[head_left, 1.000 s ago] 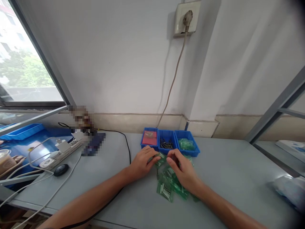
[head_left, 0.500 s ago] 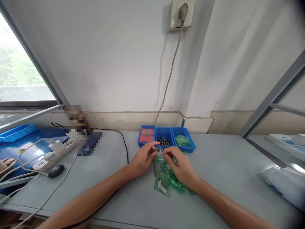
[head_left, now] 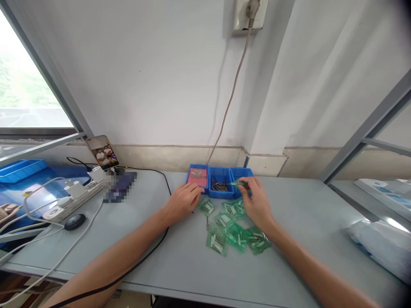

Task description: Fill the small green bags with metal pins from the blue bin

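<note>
My right hand pinches a small green plastic bag at the right blue bin. My left hand is closed, fingers curled together at the front edge of the left blue bin; what it holds, if anything, is hidden. In that bin lies a reddish pad with a small clear packet on top. The middle blue bin holds dark screws. Several green bags with screws and pale plugs inside lie between my hands. A loose screw lies beside them.
A black cable runs under my left forearm. At left are a power strip, a black mouse-like object and a propped phone. A clear plastic package sits at right, near a metal frame post.
My hands have moved apart: the right went toward the right bin with a green bag, the left shifted left to the left bin. More of the bags between them now shows.
</note>
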`<state>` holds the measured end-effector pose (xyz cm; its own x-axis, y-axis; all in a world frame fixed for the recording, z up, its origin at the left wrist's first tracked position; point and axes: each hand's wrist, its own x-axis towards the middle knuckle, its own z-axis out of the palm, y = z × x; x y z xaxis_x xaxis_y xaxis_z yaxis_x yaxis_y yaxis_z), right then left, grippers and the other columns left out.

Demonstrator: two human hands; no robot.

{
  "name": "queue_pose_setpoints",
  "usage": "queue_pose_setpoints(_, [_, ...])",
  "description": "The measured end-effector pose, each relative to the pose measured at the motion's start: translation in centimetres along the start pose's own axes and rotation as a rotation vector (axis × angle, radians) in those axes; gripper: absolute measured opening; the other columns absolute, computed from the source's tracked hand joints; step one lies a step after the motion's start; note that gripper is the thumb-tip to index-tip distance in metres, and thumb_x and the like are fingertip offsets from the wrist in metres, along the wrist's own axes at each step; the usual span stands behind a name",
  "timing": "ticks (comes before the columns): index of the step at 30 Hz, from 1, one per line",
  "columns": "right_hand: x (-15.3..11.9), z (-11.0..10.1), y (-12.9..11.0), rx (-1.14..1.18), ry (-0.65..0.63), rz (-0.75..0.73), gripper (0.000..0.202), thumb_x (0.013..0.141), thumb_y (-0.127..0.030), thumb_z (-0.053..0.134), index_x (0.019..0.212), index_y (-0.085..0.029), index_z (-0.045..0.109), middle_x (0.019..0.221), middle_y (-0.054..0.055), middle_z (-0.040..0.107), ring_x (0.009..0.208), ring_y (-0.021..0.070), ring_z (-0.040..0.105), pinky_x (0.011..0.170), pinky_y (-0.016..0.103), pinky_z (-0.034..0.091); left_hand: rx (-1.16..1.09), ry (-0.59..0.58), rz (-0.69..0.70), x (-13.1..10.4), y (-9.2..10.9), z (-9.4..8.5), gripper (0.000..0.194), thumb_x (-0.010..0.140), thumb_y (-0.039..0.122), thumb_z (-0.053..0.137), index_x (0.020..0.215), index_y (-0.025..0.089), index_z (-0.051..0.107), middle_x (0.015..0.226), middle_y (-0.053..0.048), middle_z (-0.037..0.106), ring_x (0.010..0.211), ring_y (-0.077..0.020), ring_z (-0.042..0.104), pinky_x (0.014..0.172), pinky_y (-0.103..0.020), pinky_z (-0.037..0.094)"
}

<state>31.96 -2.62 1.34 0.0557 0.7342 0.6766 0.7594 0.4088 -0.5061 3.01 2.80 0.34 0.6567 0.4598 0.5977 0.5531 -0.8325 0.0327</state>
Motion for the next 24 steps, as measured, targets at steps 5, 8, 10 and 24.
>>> queue_pose_setpoints(5, [1.3, -1.0, 1.8, -0.124, 0.085, 0.028, 0.017, 0.101, -0.026, 0.049, 0.111, -0.023, 0.062, 0.108, 0.012, 0.064, 0.106, 0.0334, 0.058, 0.096, 0.05, 0.048, 0.124, -0.11, 0.08, 0.0, -0.3, 0.0, 0.024, 0.111, 0.018, 0.045, 0.113, 0.019, 0.069, 0.096, -0.005, 0.073, 0.092, -0.0214, 0.068, 0.08, -0.034, 0.046])
queue_pose_setpoints(8, [1.8, -2.0, 2.5, -0.193, 0.075, 0.016, 0.017, 0.096, -0.022, 0.05, 0.107, -0.024, 0.063, 0.107, 0.012, 0.066, 0.104, 0.0331, 0.058, 0.095, 0.047, 0.047, 0.168, -0.206, 0.07, 0.1, -0.3, -0.4, 0.028, 0.113, 0.023, 0.042, 0.11, 0.02, 0.07, 0.093, -0.007, 0.072, 0.09, -0.0219, 0.068, 0.08, -0.035, 0.046])
queue_pose_setpoints(10, [2.1, -2.4, 3.1, -0.237, 0.043, 0.001, 0.017, 0.094, -0.021, 0.05, 0.105, -0.024, 0.063, 0.106, 0.012, 0.067, 0.103, 0.0332, 0.058, 0.093, 0.046, 0.046, 0.191, -0.275, 0.054, 0.1, -0.3, -0.9, 0.031, 0.114, 0.028, 0.042, 0.103, 0.019, 0.07, 0.093, -0.009, 0.071, 0.091, -0.0235, 0.067, 0.08, -0.035, 0.046])
queue_pose_setpoints(24, [1.3, -1.6, 4.0, -0.453, -0.153, -0.087, 0.027, 0.102, -0.024, 0.047, 0.094, -0.024, 0.073, 0.104, 0.008, 0.075, 0.104, 0.0315, 0.059, 0.098, 0.05, 0.036, 0.286, -0.51, -0.227, -0.9, 1.2, -1.8, 0.023, 0.108, 0.038, 0.058, 0.109, 0.015, 0.061, 0.092, -0.016, 0.073, 0.088, -0.0345, 0.073, 0.076, -0.038, 0.053])
